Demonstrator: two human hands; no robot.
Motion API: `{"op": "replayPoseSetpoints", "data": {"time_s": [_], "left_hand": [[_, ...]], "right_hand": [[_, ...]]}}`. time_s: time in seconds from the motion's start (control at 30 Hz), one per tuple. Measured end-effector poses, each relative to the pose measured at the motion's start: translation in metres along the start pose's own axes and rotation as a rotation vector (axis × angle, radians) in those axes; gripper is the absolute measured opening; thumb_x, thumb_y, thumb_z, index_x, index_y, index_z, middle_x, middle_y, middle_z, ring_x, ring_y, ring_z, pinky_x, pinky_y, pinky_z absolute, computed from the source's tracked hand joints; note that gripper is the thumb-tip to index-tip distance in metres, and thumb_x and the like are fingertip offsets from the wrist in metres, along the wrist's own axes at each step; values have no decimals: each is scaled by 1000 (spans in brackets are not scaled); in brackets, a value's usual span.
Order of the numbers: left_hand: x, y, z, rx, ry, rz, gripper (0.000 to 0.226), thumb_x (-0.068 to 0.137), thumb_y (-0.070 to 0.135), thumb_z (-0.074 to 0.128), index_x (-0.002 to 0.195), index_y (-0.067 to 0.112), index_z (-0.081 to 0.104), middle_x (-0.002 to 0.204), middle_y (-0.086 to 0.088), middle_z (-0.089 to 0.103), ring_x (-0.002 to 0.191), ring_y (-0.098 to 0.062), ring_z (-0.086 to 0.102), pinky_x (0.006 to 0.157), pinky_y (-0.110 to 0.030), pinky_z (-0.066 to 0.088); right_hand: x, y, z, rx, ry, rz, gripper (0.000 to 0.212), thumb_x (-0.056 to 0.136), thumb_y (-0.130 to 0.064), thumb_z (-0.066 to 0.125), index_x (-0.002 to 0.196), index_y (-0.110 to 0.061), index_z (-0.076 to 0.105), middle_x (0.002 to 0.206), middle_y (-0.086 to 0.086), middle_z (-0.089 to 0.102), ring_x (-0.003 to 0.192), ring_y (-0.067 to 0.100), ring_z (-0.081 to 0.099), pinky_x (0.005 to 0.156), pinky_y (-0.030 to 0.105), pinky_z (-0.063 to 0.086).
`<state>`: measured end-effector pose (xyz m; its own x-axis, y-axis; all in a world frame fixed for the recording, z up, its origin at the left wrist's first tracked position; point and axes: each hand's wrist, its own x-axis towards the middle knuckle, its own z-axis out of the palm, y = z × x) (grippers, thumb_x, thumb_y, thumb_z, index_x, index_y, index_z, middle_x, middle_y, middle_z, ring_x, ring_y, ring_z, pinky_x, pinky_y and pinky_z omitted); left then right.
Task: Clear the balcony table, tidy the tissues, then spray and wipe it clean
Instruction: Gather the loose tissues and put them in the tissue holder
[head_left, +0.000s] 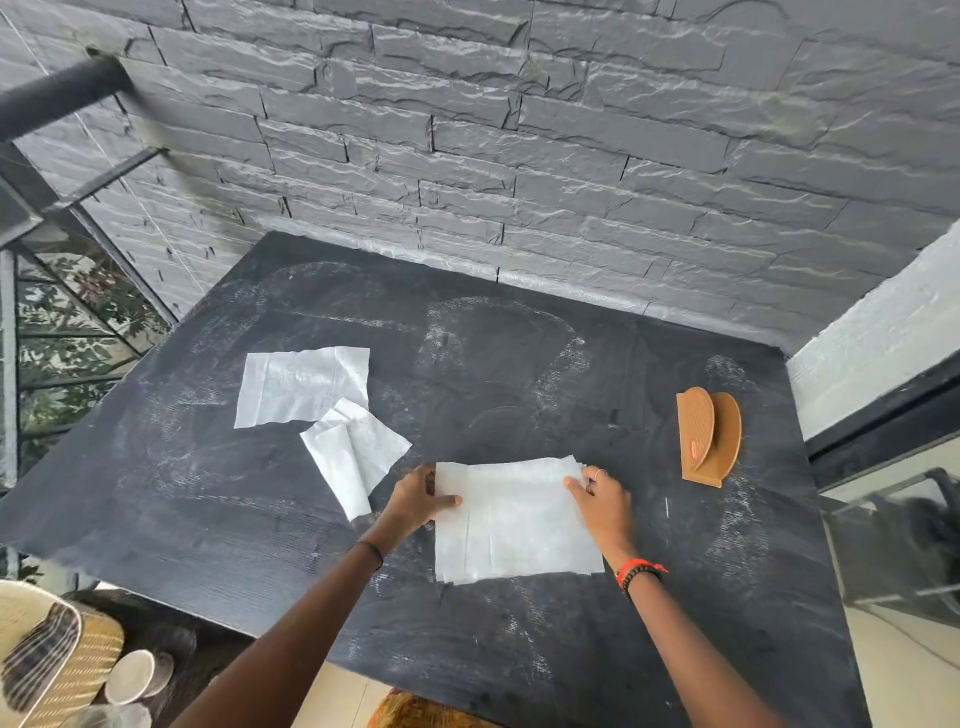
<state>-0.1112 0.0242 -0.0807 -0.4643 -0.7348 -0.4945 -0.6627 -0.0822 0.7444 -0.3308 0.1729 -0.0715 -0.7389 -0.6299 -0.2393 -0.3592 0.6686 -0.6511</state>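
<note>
Squarely between left grip (415, 500), right grip (602, 503): tissue-stack (514, 527)

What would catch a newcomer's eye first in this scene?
The left hand and right hand pinch the side edges of a white tissue stack at the near middle of the dusty black table. A flat tissue and a crumpled tissue lie loose to its left. A brown napkin holder stands near the right edge.

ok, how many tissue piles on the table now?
3: flat sheet far left; folded sheets at its near corner; stack between left hand and right hand. More may hide underneath.
</note>
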Motion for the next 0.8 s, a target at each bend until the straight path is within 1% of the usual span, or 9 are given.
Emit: {"op": "replayPoseSetpoints", "data": {"time_s": [0.07, 0.13, 0.2, 0.27, 0.43, 0.57, 0.67, 0.73, 0.8], "left_hand": [[-2, 3, 2, 105, 41, 45, 42, 75, 16, 80, 102, 16, 47, 75, 4, 53, 67, -11, 52, 56, -6, 39], [-2, 1, 5, 177, 58, 82, 47, 73, 16, 80, 104, 12, 45, 71, 4, 49, 68, -18, 51, 57, -10, 38], [-3, -3, 8, 251, 85, 106, 57, 72, 22, 80, 115, 8, 45, 90, -5, 59, 86, -27, 58, 68, -19, 42], [-4, -5, 9, 383, 134, 140, 63, 72, 32, 79, 120, 10, 45, 113, -7, 57, 106, -27, 56, 84, -35, 45], [-7, -2, 10, 484, 190, 186, 66, 72, 39, 77, 123, 11, 45, 121, -4, 52, 115, -24, 52, 88, -37, 44], [-7, -3, 3, 364, 197, 175, 58, 74, 38, 76, 118, 13, 47, 116, -2, 55, 110, -22, 55, 87, -34, 43], [-8, -2, -10, 240, 258, 185, 42, 83, 33, 69, 113, 11, 51, 110, 1, 55, 104, -21, 57, 88, -35, 44], [-10, -3, -25, 173, 302, 138, 29, 90, 31, 61, 109, 11, 54, 110, 3, 52, 92, -20, 59, 86, -37, 48], [-9, -11, -43, 146, 390, 109, 22, 92, 25, 57, 105, 7, 54, 105, -5, 53, 78, -23, 56, 80, -39, 49]], "right_hand": [[-2, -2, -3, -69, 11, -3, 28, 87, -32, 62, 67, -30, 42, 63, -12, 42, 70, 20, 44, 53, 31, 31], [-4, -2, -5, -149, 6, 4, 10, 86, -34, 63, 88, -26, 56, 77, -6, 56, 80, 21, 55, 57, 29, 34], [-4, 1, -4, -209, 53, -43, 18, 85, -32, 64, 97, -21, 58, 86, -2, 59, 92, 21, 56, 61, 29, 39], [-5, 2, -2, -238, 101, -88, 18, 84, -29, 66, 97, -19, 57, 90, -1, 58, 98, 21, 51, 64, 31, 44], [-1, 9, -2, -230, 116, -82, 19, 82, -24, 68, 96, -17, 57, 94, 2, 59, 97, 24, 51, 65, 32, 44], [0, 7, -2, -180, 134, -98, 13, 87, -24, 63, 84, -17, 53, 82, 0, 56, 87, 23, 51, 57, 29, 35], [2, -6, 3, -127, 172, -140, 13, 91, -24, 57, 80, -19, 51, 84, -2, 59, 84, 19, 50, 60, 29, 36], [3, -20, 11, -61, 162, -175, 5, 90, -21, 56, 87, -19, 58, 80, -6, 57, 84, 17, 51, 63, 28, 36], [1, -37, 26, -16, 116, -222, 7, 89, -18, 56, 85, -22, 60, 77, -9, 56, 82, 15, 51, 63, 26, 35]]}}
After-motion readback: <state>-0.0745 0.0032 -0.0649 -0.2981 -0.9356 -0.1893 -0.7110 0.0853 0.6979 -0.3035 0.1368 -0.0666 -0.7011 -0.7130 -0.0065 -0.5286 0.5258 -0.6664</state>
